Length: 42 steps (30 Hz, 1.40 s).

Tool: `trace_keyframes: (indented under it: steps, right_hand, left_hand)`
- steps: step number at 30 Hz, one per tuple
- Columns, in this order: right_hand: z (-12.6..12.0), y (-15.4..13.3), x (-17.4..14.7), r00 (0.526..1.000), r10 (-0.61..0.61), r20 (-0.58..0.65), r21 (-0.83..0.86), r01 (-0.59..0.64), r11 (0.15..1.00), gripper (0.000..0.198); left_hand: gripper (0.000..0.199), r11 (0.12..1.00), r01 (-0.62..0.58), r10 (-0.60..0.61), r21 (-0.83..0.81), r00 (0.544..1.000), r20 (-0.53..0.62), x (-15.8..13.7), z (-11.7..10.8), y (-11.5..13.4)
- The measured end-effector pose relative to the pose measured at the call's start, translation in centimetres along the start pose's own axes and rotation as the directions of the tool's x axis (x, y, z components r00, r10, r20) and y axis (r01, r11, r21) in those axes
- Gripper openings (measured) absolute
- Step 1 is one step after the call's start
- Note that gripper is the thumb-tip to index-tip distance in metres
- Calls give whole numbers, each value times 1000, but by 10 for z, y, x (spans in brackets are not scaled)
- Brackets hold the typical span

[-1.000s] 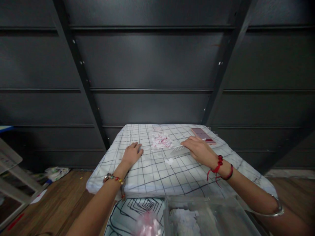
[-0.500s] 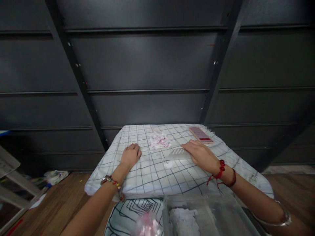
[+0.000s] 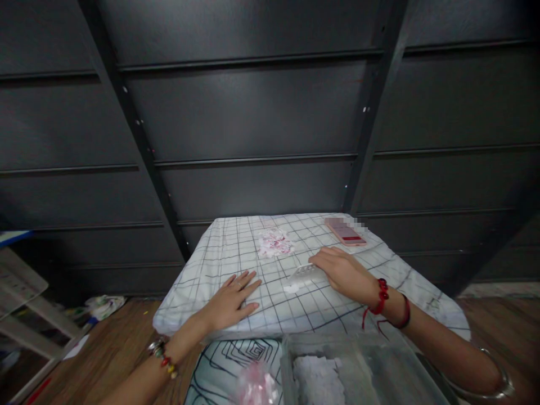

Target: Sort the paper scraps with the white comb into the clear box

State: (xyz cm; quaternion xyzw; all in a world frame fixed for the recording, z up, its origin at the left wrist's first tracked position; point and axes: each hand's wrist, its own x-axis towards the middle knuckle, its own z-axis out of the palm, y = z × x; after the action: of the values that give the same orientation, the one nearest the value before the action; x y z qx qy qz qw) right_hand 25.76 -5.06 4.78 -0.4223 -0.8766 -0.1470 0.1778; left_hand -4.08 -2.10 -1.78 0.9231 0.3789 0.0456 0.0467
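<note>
My right hand (image 3: 343,271) grips a pale, thin flat piece with rows of slots (image 3: 307,272), its kind unclear, tilted over the checked cloth. By its lower left edge lies a small white patch of paper-like bits (image 3: 291,288). My left hand (image 3: 234,301) rests palm down on the cloth, fingers spread and nothing held. Farther back, between the hands, is a flat pile of white and pink scraps (image 3: 276,243). Part of the slotted piece is hidden behind my right fingers.
A pink-edged phone (image 3: 346,232) lies at the back right of the cloth-covered table (image 3: 253,323). In front stand a clear plastic bin (image 3: 358,360) holding white paper-like pieces (image 3: 319,379) and a pink shiny bag (image 3: 257,385). Dark panels (image 3: 253,112) rise behind.
My left hand has come nearer and spread its fingers flat. My right hand has lowered slightly with the slotted piece, whose edge now meets the small white patch.
</note>
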Motion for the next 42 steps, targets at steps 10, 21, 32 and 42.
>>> trace_keyframes:
  steps: [10, 21, 32, 42]
  right_hand:
    - [4, -5, 2, 1000, 15, 15, -33, -14, 999, 36]
    - [-10, -7, -16, 993, -37, -110, -7, 36, 999, 37]
    - [-19, -10, -28, 994, -37, -106, 3, 38, 999, 34]
    - [-24, -7, -42, 996, -66, -63, 22, 68, 997, 27]
  left_hand:
    - [53, 1000, -10, 10, 13, 999, -36, 0, 4, -2]
    - [52, 1000, 3, -2, 21, 1000, -24, -1, 2, 1]
    - [49, 997, -16, 18, 74, 1000, -25, 0, 0, 3]
    - [46, 976, -209, 209, 66, 978, 16, 10, -24, 18]
